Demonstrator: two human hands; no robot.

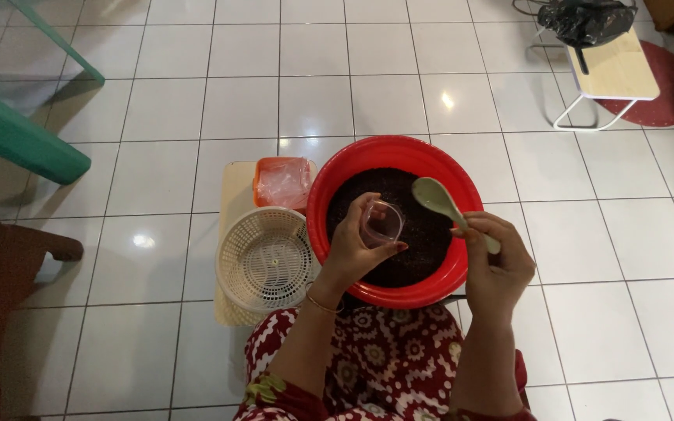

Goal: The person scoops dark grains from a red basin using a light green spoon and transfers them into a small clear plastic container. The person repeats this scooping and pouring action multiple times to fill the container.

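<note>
Over the red basin (390, 156) of dark soil (423, 242), the left hand (356, 249) grips a small clear plastic cup (382, 222) and the right hand (497, 265) is closed on a pale green spoon (440, 201). Just left of the basin sit a white slotted basket (265, 261) and an orange tub (282, 183) holding clear plastic. Well beyond the basin stands a small white-legged worktop (622, 70) bearing a black bag (585, 19).
</note>
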